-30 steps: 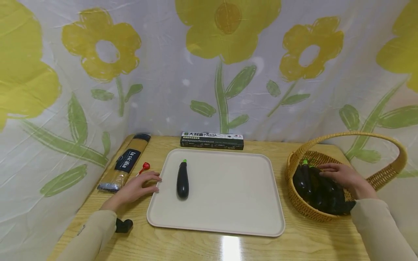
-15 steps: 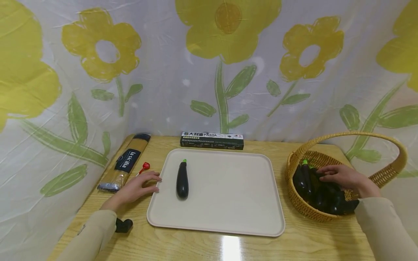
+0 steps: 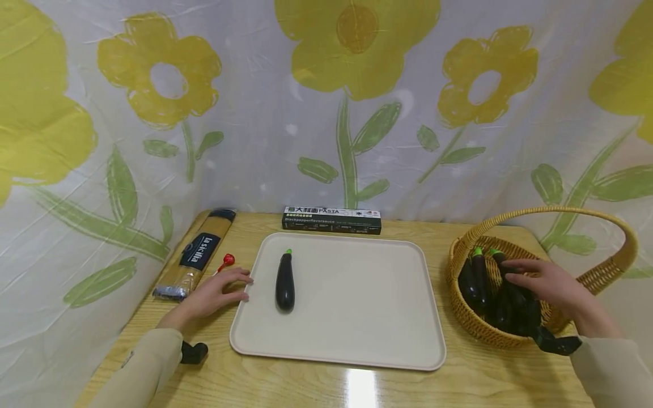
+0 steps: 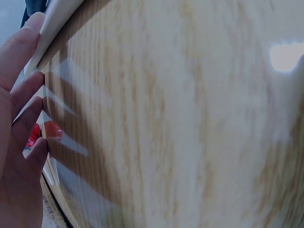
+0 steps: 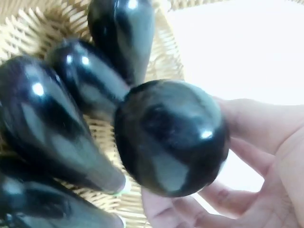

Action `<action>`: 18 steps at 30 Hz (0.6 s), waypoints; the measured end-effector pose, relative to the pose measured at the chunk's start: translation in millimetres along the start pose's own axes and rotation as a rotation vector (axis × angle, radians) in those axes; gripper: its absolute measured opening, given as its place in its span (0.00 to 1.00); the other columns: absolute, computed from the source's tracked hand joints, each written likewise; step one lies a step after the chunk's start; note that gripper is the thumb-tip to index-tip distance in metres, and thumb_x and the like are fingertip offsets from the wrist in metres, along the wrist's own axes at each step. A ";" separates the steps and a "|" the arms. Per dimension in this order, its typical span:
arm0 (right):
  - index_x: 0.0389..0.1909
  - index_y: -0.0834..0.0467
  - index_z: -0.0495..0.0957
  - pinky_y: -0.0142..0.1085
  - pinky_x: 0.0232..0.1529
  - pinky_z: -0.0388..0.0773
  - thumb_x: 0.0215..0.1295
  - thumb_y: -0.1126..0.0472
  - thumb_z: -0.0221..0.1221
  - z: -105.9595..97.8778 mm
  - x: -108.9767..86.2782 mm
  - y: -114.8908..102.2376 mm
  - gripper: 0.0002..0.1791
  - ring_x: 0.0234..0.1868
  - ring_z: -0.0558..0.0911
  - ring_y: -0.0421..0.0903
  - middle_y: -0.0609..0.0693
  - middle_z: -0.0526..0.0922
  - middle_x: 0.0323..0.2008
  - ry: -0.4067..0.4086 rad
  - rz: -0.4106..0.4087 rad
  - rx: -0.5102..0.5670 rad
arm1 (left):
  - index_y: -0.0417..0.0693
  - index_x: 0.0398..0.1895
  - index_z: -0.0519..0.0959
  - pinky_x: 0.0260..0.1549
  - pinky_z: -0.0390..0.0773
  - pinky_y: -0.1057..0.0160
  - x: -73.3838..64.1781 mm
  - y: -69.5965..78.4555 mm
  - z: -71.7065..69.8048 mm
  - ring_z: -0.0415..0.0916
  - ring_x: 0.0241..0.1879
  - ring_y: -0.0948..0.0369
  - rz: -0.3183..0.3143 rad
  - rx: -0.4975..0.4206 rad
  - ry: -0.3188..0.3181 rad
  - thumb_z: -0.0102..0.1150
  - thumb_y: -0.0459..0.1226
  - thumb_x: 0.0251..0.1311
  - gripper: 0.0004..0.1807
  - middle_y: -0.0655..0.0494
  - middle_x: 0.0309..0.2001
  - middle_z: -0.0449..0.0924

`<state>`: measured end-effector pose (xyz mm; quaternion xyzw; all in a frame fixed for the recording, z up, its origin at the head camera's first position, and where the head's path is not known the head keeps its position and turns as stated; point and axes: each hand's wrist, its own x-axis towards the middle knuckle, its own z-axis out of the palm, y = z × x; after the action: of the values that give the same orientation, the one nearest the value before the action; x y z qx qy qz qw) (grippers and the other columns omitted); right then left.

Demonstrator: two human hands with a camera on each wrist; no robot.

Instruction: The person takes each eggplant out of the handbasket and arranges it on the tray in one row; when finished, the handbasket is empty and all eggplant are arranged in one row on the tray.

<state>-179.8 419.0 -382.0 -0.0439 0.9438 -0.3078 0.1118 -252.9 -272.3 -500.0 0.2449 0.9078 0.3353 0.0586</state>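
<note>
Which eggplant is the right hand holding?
The eggplant whose blunt end faces the right wrist camera; the right hand grips only that one.

Glossy, near-black eggplant [image 5: 171, 137] in the right hand [image 3: 553, 286], its rounded end facing the wrist. More dark eggplants [image 3: 479, 280] lie left of that hand in a wicker basket [image 3: 466, 317]. Just right of the left hand [image 3: 216, 289], a single eggplant [image 3: 285, 283] lies on a pale tray [image 3: 367, 300].

Near the right edge of the surface [image 3: 285, 388], an eggplant [image 3: 519, 293] in a basket [image 3: 465, 316] is gripped by the right hand [image 3: 553, 286]; the tray [image 3: 357, 303] is touched by the left hand [image 3: 216, 292].
</note>
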 end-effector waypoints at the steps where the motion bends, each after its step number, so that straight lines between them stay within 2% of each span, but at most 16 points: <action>1: 0.67 0.68 0.65 0.53 0.41 0.80 0.75 0.48 0.51 0.7 -2.9 -2.0 0.31 0.58 0.68 0.74 0.76 0.61 0.65 0.012 0.003 0.014 | 0.52 0.53 0.81 0.65 0.57 0.36 0.1 0.1 -0.1 0.60 0.68 0.40 0.000 -0.001 0.000 0.65 0.47 0.61 0.19 0.41 0.65 0.70; 5: 0.70 0.65 0.62 0.62 0.46 0.74 0.75 0.44 0.50 5.8 -14.3 -11.7 0.35 0.61 0.62 0.77 0.75 0.56 0.68 0.063 0.024 0.062 | 0.51 0.53 0.81 0.65 0.57 0.36 0.1 0.4 0.0 0.60 0.68 0.39 -0.002 -0.011 -0.002 0.65 0.47 0.61 0.19 0.40 0.66 0.69; 7: 0.72 0.63 0.61 0.60 0.46 0.75 0.74 0.43 0.49 9.1 -19.6 -17.8 0.36 0.61 0.64 0.76 0.74 0.54 0.69 0.088 0.035 0.091 | 0.51 0.53 0.81 0.65 0.57 0.36 0.1 0.0 0.3 0.60 0.68 0.40 0.001 -0.011 0.000 0.65 0.46 0.61 0.19 0.41 0.65 0.69; 9: 0.72 0.61 0.60 0.53 0.42 0.77 0.73 0.41 0.49 12.3 -24.7 -23.6 0.37 0.55 0.71 0.69 0.71 0.55 0.70 0.111 0.051 0.132 | 0.51 0.53 0.81 0.65 0.58 0.36 0.2 -0.5 0.5 0.60 0.68 0.40 0.007 -0.012 0.002 0.65 0.46 0.61 0.19 0.40 0.65 0.70; 11: 0.73 0.59 0.60 0.45 0.36 0.78 0.73 0.41 0.50 15.6 -29.2 -28.8 0.36 0.47 0.76 0.58 0.68 0.55 0.71 0.121 0.065 0.185 | 0.50 0.53 0.81 0.65 0.58 0.37 0.2 -0.9 0.7 0.61 0.67 0.40 0.014 -0.011 0.006 0.66 0.45 0.61 0.18 0.41 0.65 0.70; 14: 0.73 0.55 0.61 0.39 0.31 0.77 0.72 0.42 0.51 20.3 -36.3 -35.9 0.34 0.38 0.76 0.41 0.65 0.56 0.70 0.134 0.076 0.239 | 0.49 0.52 0.81 0.64 0.58 0.37 0.2 -0.7 0.4 0.61 0.67 0.40 0.026 -0.012 0.009 0.66 0.45 0.61 0.18 0.40 0.64 0.71; 16: 0.73 0.53 0.62 0.38 0.33 0.78 0.72 0.42 0.52 23.7 -41.1 -40.2 0.34 0.39 0.75 0.35 0.64 0.55 0.71 0.131 0.084 0.257 | 0.49 0.52 0.81 0.64 0.58 0.36 0.1 -0.1 0.2 0.60 0.67 0.39 0.030 -0.015 0.011 0.66 0.45 0.61 0.18 0.40 0.64 0.71; 18: 0.72 0.53 0.62 0.38 0.30 0.77 0.72 0.42 0.52 27.7 -46.5 -44.4 0.34 0.38 0.75 0.36 0.62 0.59 0.69 0.133 0.094 0.258 | 0.49 0.53 0.81 0.64 0.57 0.36 0.0 0.2 0.0 0.60 0.68 0.39 0.030 -0.015 0.011 0.65 0.45 0.61 0.19 0.40 0.64 0.70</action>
<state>-127.4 374.5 -369.0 0.0357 0.9029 -0.4231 0.0679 -252.9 -272.1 -499.8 0.2565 0.9017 0.3445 0.0505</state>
